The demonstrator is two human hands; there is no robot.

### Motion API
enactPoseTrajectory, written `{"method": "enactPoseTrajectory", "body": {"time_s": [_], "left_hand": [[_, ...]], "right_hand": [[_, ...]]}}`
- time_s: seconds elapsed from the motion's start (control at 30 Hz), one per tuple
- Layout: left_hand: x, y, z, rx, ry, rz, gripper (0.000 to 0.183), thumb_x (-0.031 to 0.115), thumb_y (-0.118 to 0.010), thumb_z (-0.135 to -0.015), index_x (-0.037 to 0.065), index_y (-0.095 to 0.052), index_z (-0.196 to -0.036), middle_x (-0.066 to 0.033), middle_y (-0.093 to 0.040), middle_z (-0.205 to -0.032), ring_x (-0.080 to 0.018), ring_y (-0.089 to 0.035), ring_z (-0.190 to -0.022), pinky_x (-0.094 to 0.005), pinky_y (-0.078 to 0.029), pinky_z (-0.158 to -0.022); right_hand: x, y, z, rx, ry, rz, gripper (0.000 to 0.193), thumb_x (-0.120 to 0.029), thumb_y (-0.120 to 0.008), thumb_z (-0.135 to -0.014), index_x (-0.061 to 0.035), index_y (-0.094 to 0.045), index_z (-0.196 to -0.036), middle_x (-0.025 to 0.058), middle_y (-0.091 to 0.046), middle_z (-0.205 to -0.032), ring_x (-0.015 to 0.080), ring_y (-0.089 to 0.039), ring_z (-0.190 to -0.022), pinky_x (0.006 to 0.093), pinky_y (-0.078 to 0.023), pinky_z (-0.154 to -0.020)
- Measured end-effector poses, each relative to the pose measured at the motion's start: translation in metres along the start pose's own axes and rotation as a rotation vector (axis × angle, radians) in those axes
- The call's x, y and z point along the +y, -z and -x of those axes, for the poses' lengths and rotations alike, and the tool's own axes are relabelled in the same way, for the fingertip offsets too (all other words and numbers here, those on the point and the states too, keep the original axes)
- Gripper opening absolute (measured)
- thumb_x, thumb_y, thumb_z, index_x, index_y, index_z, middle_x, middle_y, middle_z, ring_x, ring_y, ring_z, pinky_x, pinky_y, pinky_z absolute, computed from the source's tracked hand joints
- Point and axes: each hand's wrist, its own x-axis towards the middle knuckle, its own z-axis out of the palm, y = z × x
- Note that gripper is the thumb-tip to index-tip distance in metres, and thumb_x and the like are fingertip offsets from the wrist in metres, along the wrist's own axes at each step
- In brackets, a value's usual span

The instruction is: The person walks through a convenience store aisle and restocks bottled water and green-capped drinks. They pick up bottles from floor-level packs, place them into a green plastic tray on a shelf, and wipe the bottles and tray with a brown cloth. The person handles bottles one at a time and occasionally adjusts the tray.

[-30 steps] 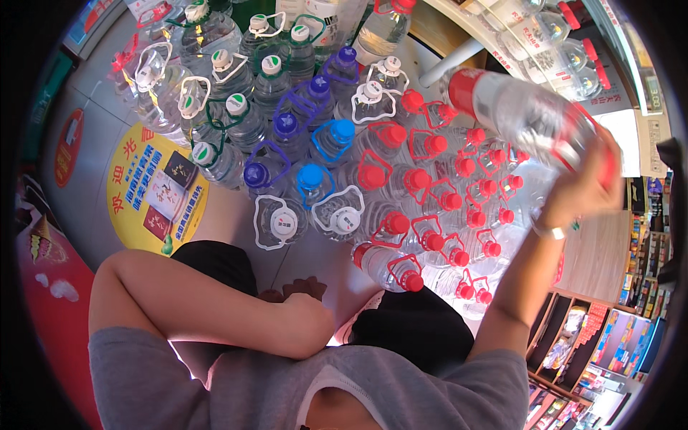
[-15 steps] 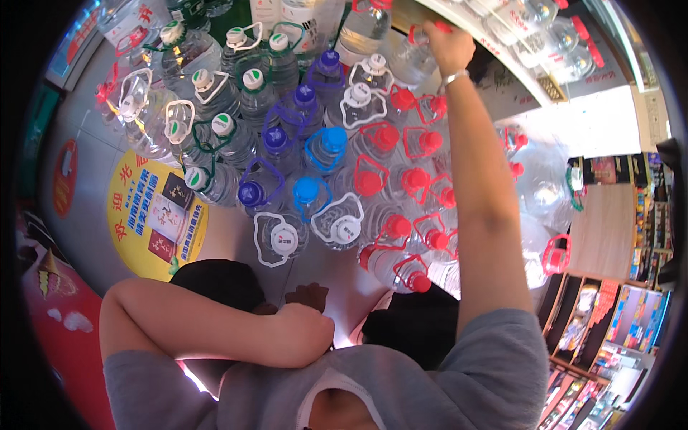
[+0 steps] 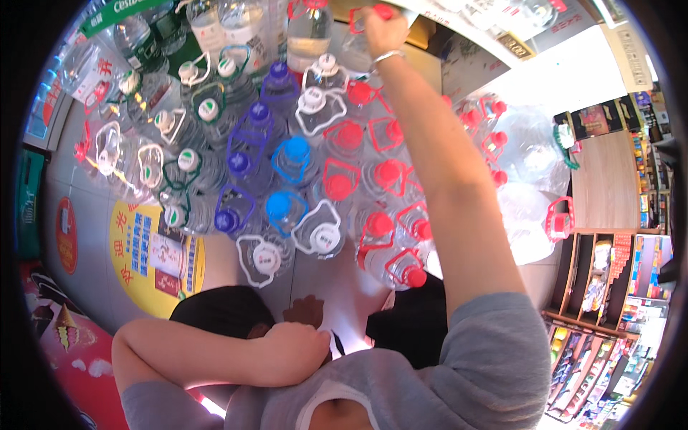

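At the far side, my right hand [image 3: 387,34] is closed around the red-capped top of a large clear plastic bottle [image 3: 357,54]. Left of that bottle stands another red-capped bottle [image 3: 309,43] partly filled with clear liquid. My arm hides part of the bottle group behind it. Below the grip, clear bottles with red caps [image 3: 339,185] and looped handles stand packed together. My left hand [image 3: 297,352] is curled closed in front of my body near my knee. What it holds, if anything, is hidden.
Blue-capped [image 3: 287,204], purple-capped [image 3: 239,163] and green-and-white-capped bottles [image 3: 188,159] crowd the left. White-handled bottles [image 3: 326,235] stand nearest me. A yellow floor sticker [image 3: 136,251] lies left. Bottles sit on an upper shelf [image 3: 494,32] at far right; stocked shelves [image 3: 595,287] line the right.
The view has shifted, so the bottles and my right arm appear further left. My right hand keeps its grip on the bottle. My left hand stays closed near my knee.
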Motion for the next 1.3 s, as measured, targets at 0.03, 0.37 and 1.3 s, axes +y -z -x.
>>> {"method": "enactPoseTrajectory", "body": {"time_s": [0.03,0.37,1.3], "left_hand": [[-0.001,0.002,-0.003,-0.019,-0.013,0.002,0.021,0.011,-0.054,-0.086,-0.004,-0.056,-0.1,-0.0248,-0.068,-0.086,-0.04,-0.07,-0.08,-0.0476,-0.057,-0.064],[-0.005,0.018,-0.017,-0.125,-0.073,-0.062,0.022,0.011,-0.052,-0.088,-0.005,-0.054,-0.104,-0.0251,-0.068,-0.088,-0.0411,-0.069,-0.082,-0.0477,-0.056,-0.068],[0.013,0.02,-0.029,-0.14,0.096,-0.048,0.029,0.016,-0.062,-0.083,-0.003,-0.053,-0.104,-0.0216,-0.065,-0.086,-0.0365,-0.068,-0.081,-0.0429,-0.056,-0.069]], "right_hand": [[-0.003,-0.004,0.002,0.175,0.15,0.255,0.045,-0.041,-0.079,-0.061,-0.0001,-0.074,-0.079,0.0211,-0.071,-0.078,0.0357,-0.071,-0.08,0.0422,-0.055,-0.077],[-0.017,0.011,0.004,-0.207,0.269,0.297,0.072,-0.05,-0.078,-0.066,0.0026,-0.063,-0.112,0.0233,-0.071,-0.09,0.0393,-0.068,-0.09,0.0423,-0.053,-0.081],[-0.077,0.282,0.305,-1.446,0.352,0.544,0.057,-0.031,-0.083,-0.063,-0.0089,-0.055,-0.108,0.01,-0.053,-0.106,0.0323,-0.058,-0.1,0.0431,-0.05,-0.081]]}}
